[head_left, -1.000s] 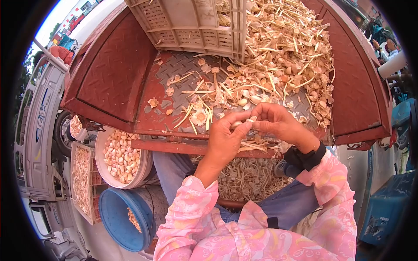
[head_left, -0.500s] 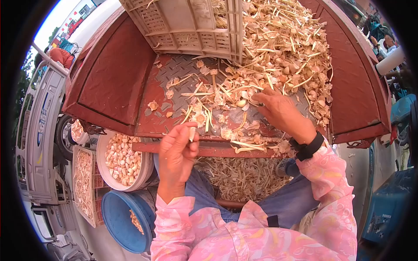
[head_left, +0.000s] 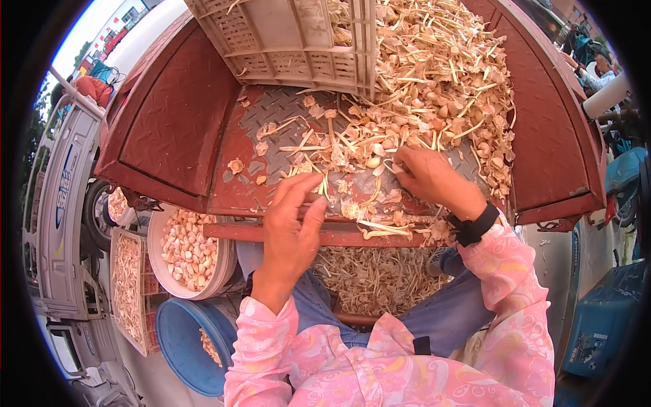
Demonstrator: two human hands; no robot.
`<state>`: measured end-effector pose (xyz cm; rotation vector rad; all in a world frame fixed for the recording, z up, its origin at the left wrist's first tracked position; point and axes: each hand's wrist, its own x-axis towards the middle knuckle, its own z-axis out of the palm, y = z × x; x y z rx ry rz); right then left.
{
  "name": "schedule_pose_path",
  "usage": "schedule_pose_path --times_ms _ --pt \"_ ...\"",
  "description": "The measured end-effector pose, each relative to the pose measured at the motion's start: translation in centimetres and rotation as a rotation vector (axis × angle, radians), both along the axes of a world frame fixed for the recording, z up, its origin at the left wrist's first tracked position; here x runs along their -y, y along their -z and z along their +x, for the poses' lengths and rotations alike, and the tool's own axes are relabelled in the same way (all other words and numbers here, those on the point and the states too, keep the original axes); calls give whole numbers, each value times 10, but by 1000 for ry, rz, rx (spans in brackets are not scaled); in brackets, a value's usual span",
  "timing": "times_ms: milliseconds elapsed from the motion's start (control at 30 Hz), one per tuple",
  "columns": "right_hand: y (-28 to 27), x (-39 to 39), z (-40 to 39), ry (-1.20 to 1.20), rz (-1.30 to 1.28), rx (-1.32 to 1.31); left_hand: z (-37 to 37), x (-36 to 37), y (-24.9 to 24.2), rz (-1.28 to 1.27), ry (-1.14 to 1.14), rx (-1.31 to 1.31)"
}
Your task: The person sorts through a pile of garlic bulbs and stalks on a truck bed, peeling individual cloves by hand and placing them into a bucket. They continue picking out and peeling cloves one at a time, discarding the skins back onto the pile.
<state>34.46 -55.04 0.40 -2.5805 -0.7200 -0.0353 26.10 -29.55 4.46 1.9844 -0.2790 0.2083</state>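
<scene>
My left hand (head_left: 293,227) is raised over the front edge of the red metal bed (head_left: 230,146), its fingers apart and nothing seen between them. To the right, my right hand (head_left: 434,178) reaches down at the near side of the garlic pile (head_left: 441,88), thumb and fingertips pinched together. A thin pale stem shows at those fingertips; the rest of what they hold is hidden. A whitish clove (head_left: 373,162) lies on the bed just left of my right hand. Loose stems and papery skins surround it.
A tilted plastic crate (head_left: 291,44) stands at the back. Lower left are a white bucket of cloves (head_left: 157,247), a blue bucket (head_left: 178,339) and a crate of scraps (head_left: 129,285). More scraps (head_left: 373,278) lie between my legs. People are at both far edges.
My left hand has opened and moved slightly right; the clove piece it pinched is no longer seen. My right hand has shifted slightly down, its fingertips still close to the pile.
</scene>
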Motion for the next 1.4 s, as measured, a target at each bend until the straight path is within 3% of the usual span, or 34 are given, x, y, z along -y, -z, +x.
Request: schedule_pose_path --times_ms 33,100,233,333,367,467,500,567,667,733,800,833,900,1033,1133,1233,1300,1400 --pt "-5 2 -2 -4 71 -108 8 23 6 -22 86 -42" --pt "-6 5 -5 -16 278 -368 24 55 27 138 151 160" --pt "-18 12 -10 14 689 -857 37 75 43 68 263 233" --pt "-33 16 -9 27 741 -1006 31 70 43 -19 245 -102" --pt "-35 16 -5 18 729 -1031 29 69 45 -151 228 -207" --pt "-24 5 10 109 394 -274 23 64 46 -479 203 -435" --pt "-5 9 18 37 275 148 20 62 43 -542 217 -462" --pt "1 12 19 -29 82 182 15 57 39 -606 217 -554" --pt "-17 12 9 -44 -66 78 -12 53 -2 -731 471 -466" --pt "-26 13 -6 -15 -118 -83 -37 45 -34 -747 782 -404" --pt "-24 18 -11 38 -63 -10 -39 49 -52 -850 1206 -143" --pt "-21 21 -7 69 -43 21 -36 53 -77 -772 1321 -109" --pt "-22 21 -1 126 36 11 -45 61 -87 -852 1372 -42" --pt "-21 2 5 -55 102 74 -72 76 -75 -1196 1220 77" --pt "-10 -14 8 -200 -28 148 -79 82 -75 -1321 1209 137" --pt "-12 -22 3 -152 -130 107 -98 86 -77 -1476 1138 156" --pt "-16 -21 1 -119 -166 99 -99 84 -79 -1511 1131 182" --pt "-12 -13 3 -163 1 120 -93 74 -82 -1454 1194 204"
